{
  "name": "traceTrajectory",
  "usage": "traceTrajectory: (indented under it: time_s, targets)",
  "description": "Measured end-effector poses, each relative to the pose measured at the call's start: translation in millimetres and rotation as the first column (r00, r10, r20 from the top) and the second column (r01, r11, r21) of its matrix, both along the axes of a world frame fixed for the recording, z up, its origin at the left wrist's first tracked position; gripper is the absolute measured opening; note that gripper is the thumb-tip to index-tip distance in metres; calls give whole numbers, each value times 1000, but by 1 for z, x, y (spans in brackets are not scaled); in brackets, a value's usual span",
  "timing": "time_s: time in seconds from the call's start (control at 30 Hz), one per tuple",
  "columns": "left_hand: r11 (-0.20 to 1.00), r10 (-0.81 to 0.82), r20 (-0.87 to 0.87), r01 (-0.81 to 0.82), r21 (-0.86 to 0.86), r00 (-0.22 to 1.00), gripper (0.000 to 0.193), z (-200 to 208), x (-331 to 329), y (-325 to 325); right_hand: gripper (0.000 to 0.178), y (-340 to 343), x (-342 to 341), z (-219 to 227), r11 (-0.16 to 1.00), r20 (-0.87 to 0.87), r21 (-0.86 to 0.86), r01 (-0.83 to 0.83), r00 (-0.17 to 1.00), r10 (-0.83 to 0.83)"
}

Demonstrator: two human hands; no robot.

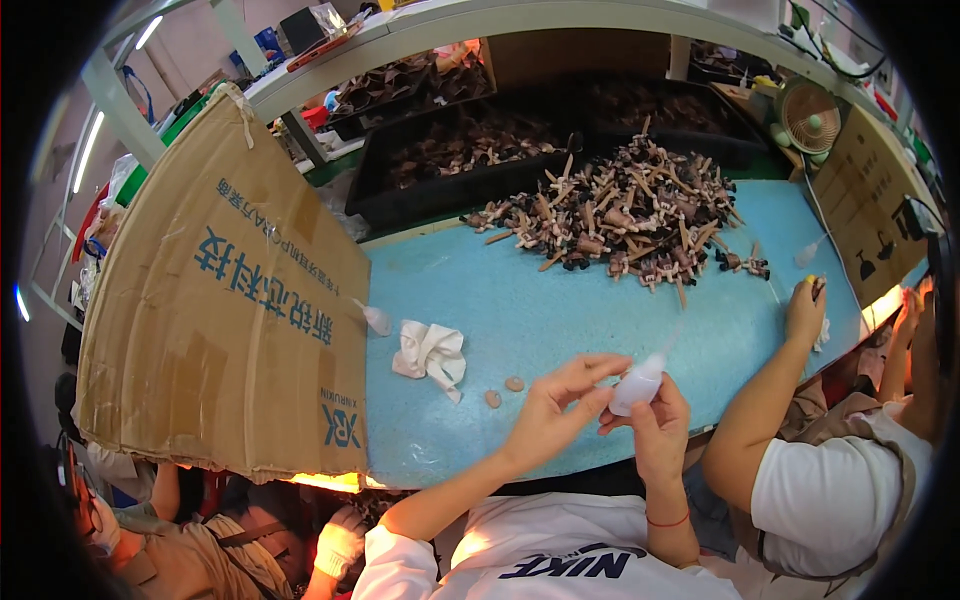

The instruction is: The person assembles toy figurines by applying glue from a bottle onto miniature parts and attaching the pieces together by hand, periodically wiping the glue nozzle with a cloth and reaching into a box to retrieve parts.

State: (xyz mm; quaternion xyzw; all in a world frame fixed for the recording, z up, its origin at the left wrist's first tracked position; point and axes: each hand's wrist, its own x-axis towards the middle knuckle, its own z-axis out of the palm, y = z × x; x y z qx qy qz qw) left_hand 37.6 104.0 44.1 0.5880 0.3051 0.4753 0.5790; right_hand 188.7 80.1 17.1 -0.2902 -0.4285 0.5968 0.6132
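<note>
My right hand [655, 425] grips a small white squeeze bottle [638, 385] from below, with the nozzle pointing up and to the right. My left hand [555, 405] meets it from the left, its thumb and fingertips pinched against the bottle's side. Both hands hover over the near edge of the light blue table mat [520, 300]. Two small tan pieces [503, 391] lie on the mat just left of my left hand. A crumpled white cloth [432, 355] lies farther left.
A heap of brown and tan toy parts [630, 215] covers the mat's far side, with black trays [470, 165] of similar parts behind. A large cardboard panel [220, 300] stands at left. A co-worker's hand [805, 312] rests on the mat at right, near a small fan [808, 115].
</note>
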Motion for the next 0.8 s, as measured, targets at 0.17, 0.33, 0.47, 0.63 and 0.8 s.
traceTrajectory:
  time_s: [0.17, 0.33, 0.47, 0.63, 0.8]
  targets:
    - [959, 262, -163, -238, 157, 951, 23, -15, -35, 80, 30, 0, 16, -1, 993, 32, -28, 116, 993, -115]
    - [863, 506, -341, -463, 203, 793, 19, -46, -76, 158, 21, -6, 22, 7, 995, 72, -37, 96, 993, -93]
    - [628, 748, -512, -200, 752, 423, 25, -51, -59, 179, 20, -7, 31, 0, 994, 34, -57, 89, 996, -87]
    - [535, 794, -462, -93, 840, 396, 31, -52, -47, 199, 21, -10, 37, -6, 988, 96, -57, 140, 986, -134]
    - [702, 707, -564, -331, 630, 426, 36, -34, -28, 208, 20, -11, 37, -9, 983, 95, -81, 165, 983, -157]
